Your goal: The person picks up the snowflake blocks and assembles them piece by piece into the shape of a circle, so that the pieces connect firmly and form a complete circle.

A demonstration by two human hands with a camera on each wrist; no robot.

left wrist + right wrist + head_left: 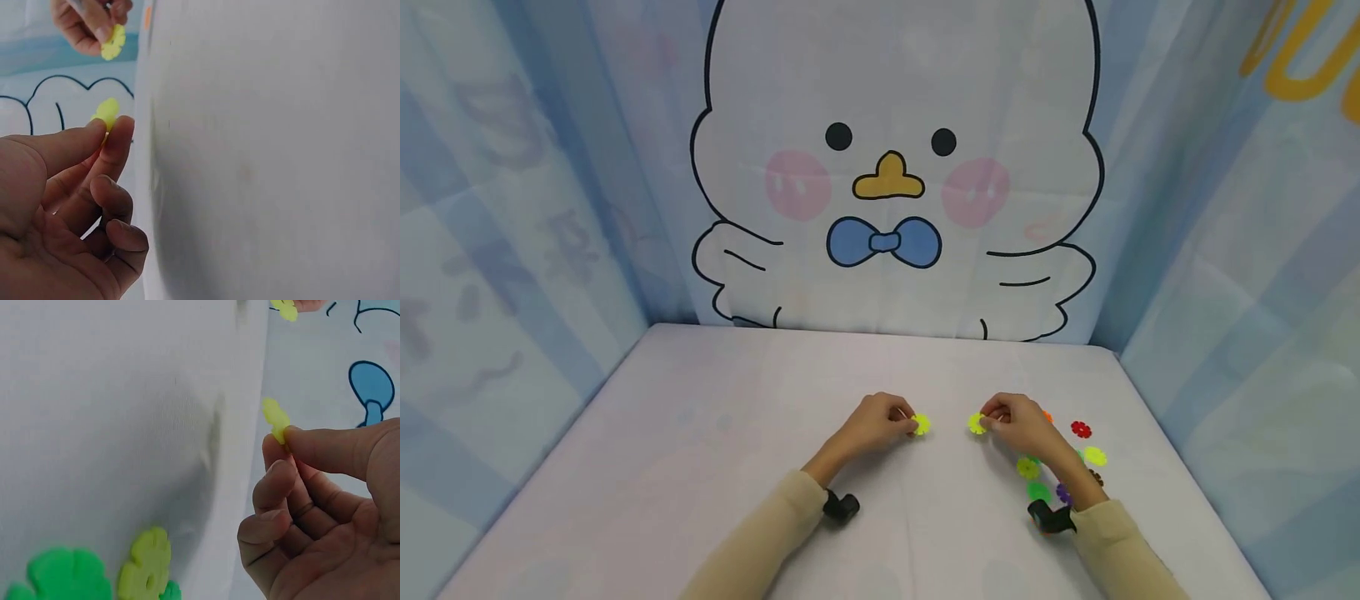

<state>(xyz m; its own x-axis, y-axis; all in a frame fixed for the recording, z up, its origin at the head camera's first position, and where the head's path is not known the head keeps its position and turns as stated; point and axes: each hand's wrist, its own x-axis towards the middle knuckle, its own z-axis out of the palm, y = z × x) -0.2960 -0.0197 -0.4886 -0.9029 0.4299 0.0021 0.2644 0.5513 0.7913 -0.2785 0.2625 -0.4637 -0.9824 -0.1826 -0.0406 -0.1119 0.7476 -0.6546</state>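
Observation:
Between thumb and forefinger my left hand pinches a bright yellow flower-shaped plastic disc by its edge. My right hand pinches another yellow flower-shaped disc in the same way. The two discs face each other a short gap apart, held up over the middle of the table. In the left wrist view the left disc rises above the fingertips, with the remaining fingers loosely bent. The right wrist view shows the right disc almost edge-on.
Below and beside the right forearm lie several loose flower discs: a red one, a yellow one, a darker yellow one, a green one and a purple one. A printed curtain stands behind the white table.

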